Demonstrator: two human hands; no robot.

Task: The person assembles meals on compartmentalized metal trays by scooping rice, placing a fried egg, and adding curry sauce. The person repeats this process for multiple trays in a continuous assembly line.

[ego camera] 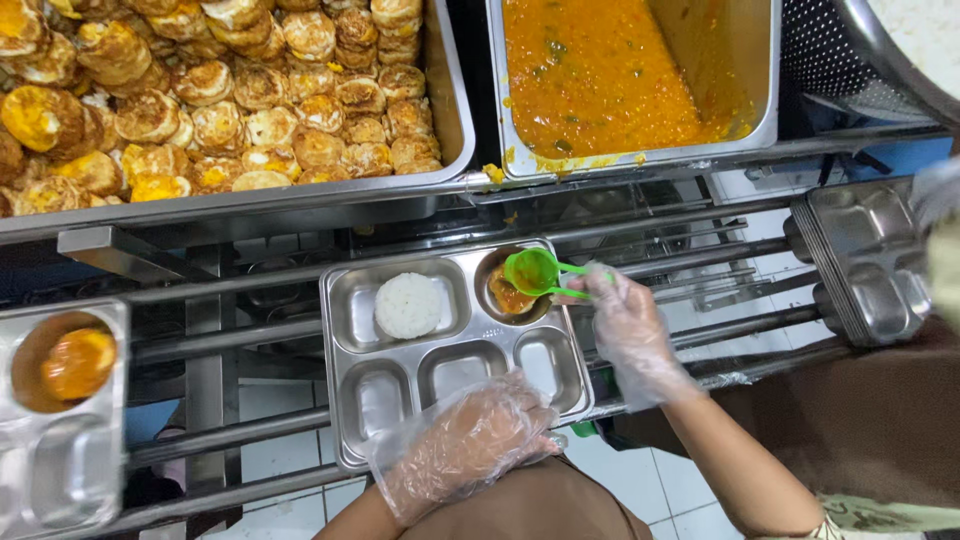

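Note:
A steel compartment tray (350, 300) rests on the rails in front of me. A white mound of rice (408, 305) sits in its upper-left compartment, and some orange curry (508, 298) lies in the round upper-right well. My right hand (628, 325), in a clear plastic glove, holds a green ladle (535, 271) tipped over that round well. My left hand (470, 445), also gloved, grips the tray's near edge by the lower compartments, which hold nothing.
A big steel pan of fried eggs (220, 90) stands at the back left, and a pan of orange curry (610, 70) at the back right. Another tray (60, 430) with curry in its round well lies at far left. Stacked trays (870, 260) stand on the right.

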